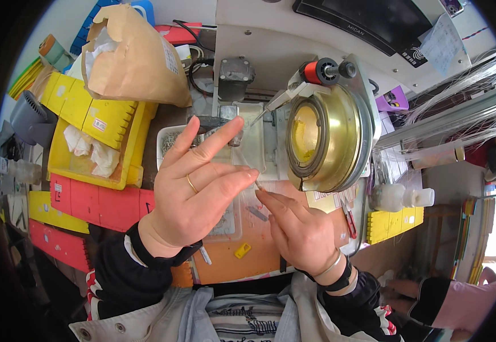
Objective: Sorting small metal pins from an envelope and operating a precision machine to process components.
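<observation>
My left hand, a ring on one finger, hovers over the work surface. Its thumb and forefinger are pinched together while two other fingers stretch away. Against those tips, my right hand brings its own thumb and forefinger together, the remaining fingers curled. Between the two pinches shows a tiny pale piece, too small to name. Just beyond my hands, to the right, stands a machine with a big brass-coloured wheel and a red spool above it. A small flat grey piece lies below my fingertips.
Red-handled snips and a small yellow plastic piece lie on the orange bench top. At left are a yellow bin, a brown paper bag and red panels. A plastic bottle and another person are at right.
</observation>
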### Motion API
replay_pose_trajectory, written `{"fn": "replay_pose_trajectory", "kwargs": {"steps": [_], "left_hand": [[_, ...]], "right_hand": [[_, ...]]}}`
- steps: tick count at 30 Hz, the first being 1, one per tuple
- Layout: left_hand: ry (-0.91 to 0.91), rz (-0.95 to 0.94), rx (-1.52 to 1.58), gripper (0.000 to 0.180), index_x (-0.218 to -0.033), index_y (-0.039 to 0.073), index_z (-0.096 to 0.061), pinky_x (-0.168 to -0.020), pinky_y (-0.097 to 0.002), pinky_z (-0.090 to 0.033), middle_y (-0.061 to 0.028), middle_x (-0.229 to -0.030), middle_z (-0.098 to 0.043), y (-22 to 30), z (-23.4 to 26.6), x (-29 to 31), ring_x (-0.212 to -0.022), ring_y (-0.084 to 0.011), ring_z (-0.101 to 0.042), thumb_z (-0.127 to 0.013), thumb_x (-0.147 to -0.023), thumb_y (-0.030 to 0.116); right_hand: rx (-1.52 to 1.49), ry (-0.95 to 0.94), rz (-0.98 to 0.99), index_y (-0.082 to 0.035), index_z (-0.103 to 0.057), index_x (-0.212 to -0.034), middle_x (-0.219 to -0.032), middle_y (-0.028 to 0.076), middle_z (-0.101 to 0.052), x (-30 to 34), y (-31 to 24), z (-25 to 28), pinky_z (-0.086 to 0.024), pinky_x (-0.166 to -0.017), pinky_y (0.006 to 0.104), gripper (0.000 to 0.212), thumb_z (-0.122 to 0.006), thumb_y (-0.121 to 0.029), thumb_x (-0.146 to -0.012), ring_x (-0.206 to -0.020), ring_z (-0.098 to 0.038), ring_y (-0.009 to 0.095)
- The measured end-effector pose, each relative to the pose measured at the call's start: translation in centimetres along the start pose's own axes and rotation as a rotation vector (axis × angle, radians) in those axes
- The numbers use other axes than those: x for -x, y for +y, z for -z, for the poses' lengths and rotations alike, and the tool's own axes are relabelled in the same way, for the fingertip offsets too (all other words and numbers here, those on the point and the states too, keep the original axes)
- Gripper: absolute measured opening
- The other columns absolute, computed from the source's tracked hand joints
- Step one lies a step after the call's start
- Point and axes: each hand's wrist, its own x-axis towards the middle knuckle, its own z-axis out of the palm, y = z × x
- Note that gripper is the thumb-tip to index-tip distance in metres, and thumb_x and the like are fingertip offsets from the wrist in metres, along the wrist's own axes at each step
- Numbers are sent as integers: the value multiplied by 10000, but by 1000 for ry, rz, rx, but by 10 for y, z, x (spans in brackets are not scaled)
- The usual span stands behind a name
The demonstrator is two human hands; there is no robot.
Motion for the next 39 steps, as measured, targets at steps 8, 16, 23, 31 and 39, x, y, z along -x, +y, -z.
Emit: {"fn": "replay_pose_trajectory", "kwargs": {"steps": [8, 16, 23, 31, 39], "left_hand": [[49, 10, -13, 151, -906, 92, -713, -1165, -481, -283, -11, -840, -714, -1, -6, 0, -1159, -339, -649, -657, -773, 47], [17, 42, 71, 205, -933, 94, -702, -1150, -525, -291, -33, -833, -699, -2, 0, -1, -1176, -361, -634, -694, -751, 1], [37, 51, 83, 215, -934, 103, -717, -1148, -496, -307, -22, -777, -673, -2, -3, -2, -1180, -316, -640, -693, -742, 10], [24, 63, 124, 189, -915, 99, -705, -1153, -540, -281, -31, -828, -694, -3, 1, 1, -1180, -363, -630, -704, -758, -6], [32, 56, 45, 196, -898, 95, -711, -1144, -518, -313, -51, -788, -672, -1, -2, -5, -1148, -350, -649, -711, -740, -20]], "right_hand": [[-41, 27, 24, -18, -647, -1190, -1058, 104, -708, 16, 5, 7, -529, -559, 295, 467, -674, 19, -725, -736, -690, 210], [-42, 196, 121, 25, -675, -1104, -996, 153, -720, 33, 2, 37, -456, -485, 270, 425, -638, 66, -682, -620, -635, 181], [-88, 248, 161, 10, -679, -1111, -994, 146, -721, 22, -1, 31, -462, -490, 269, 444, -638, 58, -671, -620, -639, 178], [-60, 208, 103, -13, -702, -1113, -791, 59, -663, 28, -6, 37, -472, -493, 295, 444, -655, 44, -675, -560, -594, 188], [40, -124, -166, -71, -444, -1453, -1168, 114, -611, 14, -13, -3, -535, -604, 330, 664, -651, -90, -822, -711, -653, 261]]}}
